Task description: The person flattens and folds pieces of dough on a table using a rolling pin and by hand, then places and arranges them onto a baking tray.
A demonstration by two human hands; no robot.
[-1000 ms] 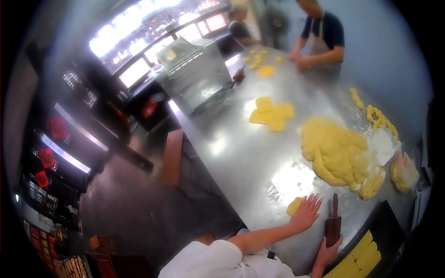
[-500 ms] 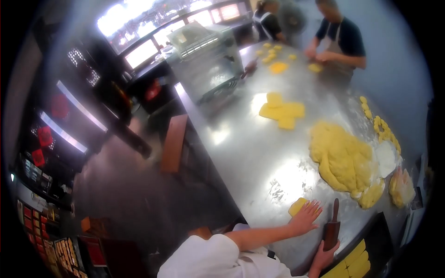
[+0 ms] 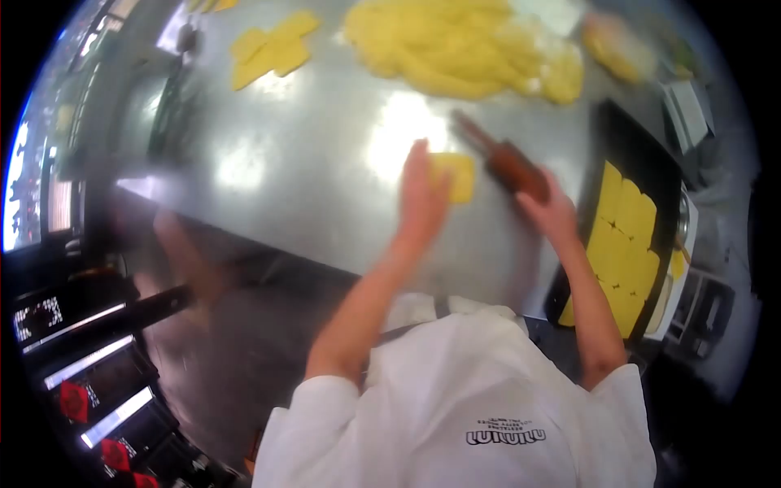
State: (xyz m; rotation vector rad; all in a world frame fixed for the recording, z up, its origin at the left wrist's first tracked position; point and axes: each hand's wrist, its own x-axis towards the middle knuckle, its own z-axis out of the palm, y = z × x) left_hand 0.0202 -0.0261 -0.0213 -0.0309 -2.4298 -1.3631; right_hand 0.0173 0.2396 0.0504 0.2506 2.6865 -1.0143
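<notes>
My left hand is at the left edge of a small flat square of yellow dough on the metal table. Its fingers are stretched out and somewhat blurred, with the thumb side over the dough's edge. A wooden rolling pin is in my right hand, whose fingers wrap round its near end. The pin slants up and left, just right of the dough square, and its far handle is smeared by motion.
A large mound of yellow dough covers the back of the steel table. Flat dough pieces overlap at the back left. To the right, a black tray holds rows of flat yellow dough. The table's front edge runs before my body.
My view has swung down and to the right, so the co-workers are out of sight. My left hand now lies along the dough square's side. The rolling pin, still in my right hand, tilts left.
</notes>
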